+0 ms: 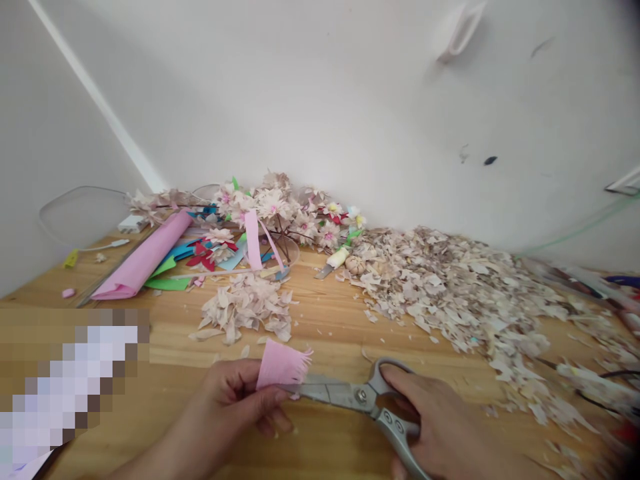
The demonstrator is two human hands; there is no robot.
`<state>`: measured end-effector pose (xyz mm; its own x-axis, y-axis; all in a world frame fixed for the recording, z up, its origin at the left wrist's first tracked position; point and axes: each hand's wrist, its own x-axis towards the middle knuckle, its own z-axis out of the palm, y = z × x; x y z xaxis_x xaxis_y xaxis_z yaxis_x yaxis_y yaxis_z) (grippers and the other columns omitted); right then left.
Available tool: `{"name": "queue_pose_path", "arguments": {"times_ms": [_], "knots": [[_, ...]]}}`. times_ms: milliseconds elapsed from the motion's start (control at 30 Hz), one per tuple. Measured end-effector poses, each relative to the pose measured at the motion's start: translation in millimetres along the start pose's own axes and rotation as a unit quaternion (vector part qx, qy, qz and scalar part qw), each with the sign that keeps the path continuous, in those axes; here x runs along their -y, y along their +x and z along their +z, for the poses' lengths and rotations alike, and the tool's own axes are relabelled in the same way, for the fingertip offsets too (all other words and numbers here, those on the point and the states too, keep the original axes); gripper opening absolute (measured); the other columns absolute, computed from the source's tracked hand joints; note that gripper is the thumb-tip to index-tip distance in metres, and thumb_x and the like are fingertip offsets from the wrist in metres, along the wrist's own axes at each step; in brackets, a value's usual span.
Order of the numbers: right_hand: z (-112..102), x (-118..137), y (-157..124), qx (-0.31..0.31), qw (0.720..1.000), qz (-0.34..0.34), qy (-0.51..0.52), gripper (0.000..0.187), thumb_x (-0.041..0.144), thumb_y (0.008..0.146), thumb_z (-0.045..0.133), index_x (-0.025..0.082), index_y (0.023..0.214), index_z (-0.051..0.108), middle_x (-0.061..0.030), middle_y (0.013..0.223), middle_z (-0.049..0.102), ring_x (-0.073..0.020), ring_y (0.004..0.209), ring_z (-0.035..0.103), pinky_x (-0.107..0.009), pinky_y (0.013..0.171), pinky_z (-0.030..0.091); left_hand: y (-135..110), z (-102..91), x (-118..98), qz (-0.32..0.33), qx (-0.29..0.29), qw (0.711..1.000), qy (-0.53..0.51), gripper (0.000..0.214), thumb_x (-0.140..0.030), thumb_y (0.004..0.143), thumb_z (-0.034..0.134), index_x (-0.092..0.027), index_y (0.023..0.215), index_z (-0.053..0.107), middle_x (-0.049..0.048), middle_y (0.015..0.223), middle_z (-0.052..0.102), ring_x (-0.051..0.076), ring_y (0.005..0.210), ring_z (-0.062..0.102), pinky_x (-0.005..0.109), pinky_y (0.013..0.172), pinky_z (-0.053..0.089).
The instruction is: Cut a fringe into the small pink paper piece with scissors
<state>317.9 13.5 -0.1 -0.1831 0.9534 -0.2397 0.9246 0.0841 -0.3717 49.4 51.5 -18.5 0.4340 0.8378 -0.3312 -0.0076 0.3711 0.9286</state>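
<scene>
My left hand [239, 393] pinches a small piece of pink paper [281, 365] with a fringed upper edge, held just above the wooden table [330, 327]. My right hand [440, 427] grips the handles of metal scissors [345, 395], with fingers through the loops. The scissor blades point left and meet the lower edge of the pink paper next to my left fingers.
A roll of pink paper [145, 263], coloured sheets and paper flowers [273, 210] lie at the back by the wall. A small pile of pale scraps [245, 307] sits in the middle and a wide heap of scraps [465, 293] spreads right. A pixelated patch covers the lower left.
</scene>
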Motion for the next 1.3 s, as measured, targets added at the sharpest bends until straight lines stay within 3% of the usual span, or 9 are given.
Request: {"name": "queue_pose_path", "arguments": {"times_ms": [400, 1000, 1300], "knots": [[3, 0, 0, 0.017, 0.999, 0.027, 0.011, 0.052, 0.037, 0.039, 0.086, 0.024, 0.077, 0.053, 0.0037, 0.075, 0.066, -0.0182, 0.064, 0.057, -0.023, 0.053, 0.033, -1, 0.0, 5, 0.014, -0.013, 1.0, -0.013, 0.026, -0.045, 0.064, 0.073, -0.019, 0.068, 0.069, -0.0007, 0.053, 0.071, 0.011, 0.046, 0.061, 0.019, 0.048, 0.046], [-2, 10, 0, 0.018, 0.998, 0.052, 0.026, 0.042, 0.034, 0.046, 0.081, 0.023, 0.064, 0.044, 0.008, 0.055, 0.048, -0.0114, 0.051, 0.036, -0.021, 0.047, 0.025, -1, 4.7, -9, -0.017, -0.029, 0.999, -0.016, 0.028, -0.044, 0.056, 0.076, -0.018, 0.064, 0.07, -0.0001, 0.05, 0.07, 0.011, 0.044, 0.061, 0.018, 0.046, 0.045], [1, 5, 0, 0.008, 0.999, 0.049, -0.002, 0.033, 0.03, 0.051, 0.076, 0.024, 0.068, 0.048, 0.004, 0.063, 0.059, -0.0152, 0.055, 0.048, -0.023, 0.049, 0.03, -2, 3.7, -7, -0.019, -0.005, 1.0, -0.018, 0.03, -0.045, 0.058, 0.077, -0.018, 0.069, 0.071, -0.0003, 0.054, 0.071, 0.009, 0.045, 0.059, 0.017, 0.047, 0.044]]}}
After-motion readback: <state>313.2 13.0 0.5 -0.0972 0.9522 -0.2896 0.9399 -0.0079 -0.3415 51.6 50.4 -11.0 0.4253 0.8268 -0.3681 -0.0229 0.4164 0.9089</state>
